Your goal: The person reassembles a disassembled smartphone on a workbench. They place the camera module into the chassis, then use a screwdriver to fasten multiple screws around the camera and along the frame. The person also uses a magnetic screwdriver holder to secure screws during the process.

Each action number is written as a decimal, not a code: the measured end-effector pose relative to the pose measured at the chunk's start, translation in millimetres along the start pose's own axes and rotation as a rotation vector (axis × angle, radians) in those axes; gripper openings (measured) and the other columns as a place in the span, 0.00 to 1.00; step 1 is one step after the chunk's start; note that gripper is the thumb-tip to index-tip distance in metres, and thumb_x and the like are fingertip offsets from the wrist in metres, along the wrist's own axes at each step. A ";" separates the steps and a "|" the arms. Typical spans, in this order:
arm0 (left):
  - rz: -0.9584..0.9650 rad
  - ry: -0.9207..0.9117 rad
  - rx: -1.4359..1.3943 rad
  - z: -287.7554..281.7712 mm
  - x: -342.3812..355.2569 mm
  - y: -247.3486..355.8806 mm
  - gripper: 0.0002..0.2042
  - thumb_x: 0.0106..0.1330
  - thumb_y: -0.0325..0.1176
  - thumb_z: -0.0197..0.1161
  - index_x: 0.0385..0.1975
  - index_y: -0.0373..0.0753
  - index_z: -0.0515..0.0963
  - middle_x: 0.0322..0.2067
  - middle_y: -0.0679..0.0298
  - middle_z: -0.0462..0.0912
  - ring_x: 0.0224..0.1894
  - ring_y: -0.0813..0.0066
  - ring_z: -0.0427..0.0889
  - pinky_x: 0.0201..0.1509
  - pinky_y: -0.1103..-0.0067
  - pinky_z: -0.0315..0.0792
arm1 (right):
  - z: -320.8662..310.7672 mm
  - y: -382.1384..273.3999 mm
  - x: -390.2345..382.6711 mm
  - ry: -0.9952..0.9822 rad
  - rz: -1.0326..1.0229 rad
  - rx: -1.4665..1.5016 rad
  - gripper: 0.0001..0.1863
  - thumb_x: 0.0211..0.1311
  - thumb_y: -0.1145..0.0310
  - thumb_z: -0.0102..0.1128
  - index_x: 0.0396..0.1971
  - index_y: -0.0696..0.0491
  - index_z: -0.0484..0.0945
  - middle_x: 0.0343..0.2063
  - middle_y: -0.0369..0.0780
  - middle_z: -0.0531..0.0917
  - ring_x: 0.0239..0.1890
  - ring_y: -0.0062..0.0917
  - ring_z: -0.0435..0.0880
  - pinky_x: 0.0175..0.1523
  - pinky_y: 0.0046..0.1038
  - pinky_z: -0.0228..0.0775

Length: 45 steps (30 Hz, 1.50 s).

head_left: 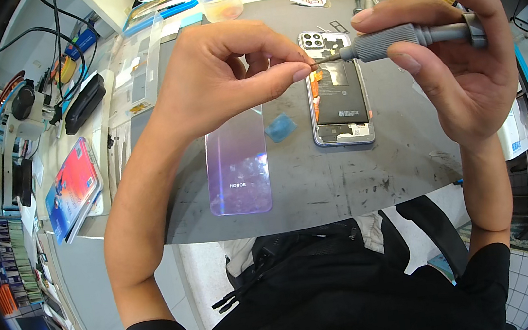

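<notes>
My right hand [461, 55] is closed round a grey screwdriver [387, 43] with a ribbed grip, held level above the work mat. Its thin bit points left, and my left hand [232, 70] pinches the bit's tip between thumb and forefinger. Whether a small screw is there too, I cannot tell. Below the bit lies an opened smartphone [340, 99], its black battery and orange flex cable exposed and its camera block at the top. To its left is a purple phone back cover [238, 168], partly under my left wrist. A small blue translucent piece [280, 128] sits between them.
A grey mat [320, 191] covers the bench. Along its back stand a round clear tub [220, 2], a white tube [310, 1] and tools. At left are a clear plastic box [145, 67], a black case [85, 102] and colourful booklets [74, 188].
</notes>
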State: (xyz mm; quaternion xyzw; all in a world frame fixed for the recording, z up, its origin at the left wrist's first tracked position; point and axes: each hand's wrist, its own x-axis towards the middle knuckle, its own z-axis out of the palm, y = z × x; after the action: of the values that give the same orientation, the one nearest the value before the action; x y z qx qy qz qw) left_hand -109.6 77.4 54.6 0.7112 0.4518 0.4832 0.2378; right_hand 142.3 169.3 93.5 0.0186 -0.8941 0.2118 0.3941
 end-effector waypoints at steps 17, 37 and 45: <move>-0.046 -0.073 0.064 8.0 -2.7 1.4 0.07 0.60 0.30 0.75 0.37 0.40 0.88 0.24 0.72 0.84 0.23 0.89 0.73 0.26 0.86 0.65 | 6.9 1.6 -2.4 -0.048 0.080 -0.066 0.27 0.65 0.80 0.64 0.62 0.63 0.66 0.45 0.49 0.85 0.48 0.32 0.88 0.47 0.26 0.86; -0.121 0.047 0.122 -7.6 -0.7 -17.2 0.17 0.70 0.46 0.66 0.39 0.35 0.86 0.31 0.65 0.85 0.29 0.81 0.78 0.32 0.80 0.71 | 25.8 1.7 -18.8 -0.358 0.302 -0.054 0.24 0.58 0.78 0.69 0.54 0.54 0.72 0.44 0.39 0.85 0.45 0.28 0.90 0.41 0.25 0.84; -0.129 0.084 0.263 -14.9 -3.3 -24.1 0.17 0.70 0.46 0.65 0.40 0.36 0.86 0.31 0.66 0.86 0.28 0.79 0.78 0.32 0.79 0.71 | 29.8 -15.3 14.4 -0.579 0.183 -0.316 0.20 0.55 0.69 0.72 0.47 0.50 0.75 0.26 0.36 0.84 0.31 0.30 0.88 0.34 0.27 0.77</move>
State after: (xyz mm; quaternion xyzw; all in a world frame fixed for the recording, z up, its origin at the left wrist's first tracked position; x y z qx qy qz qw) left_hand -133.4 84.5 40.7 0.6850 0.5654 0.4328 0.1542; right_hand 114.6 145.6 91.5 -0.0637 -0.9886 0.0912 0.1011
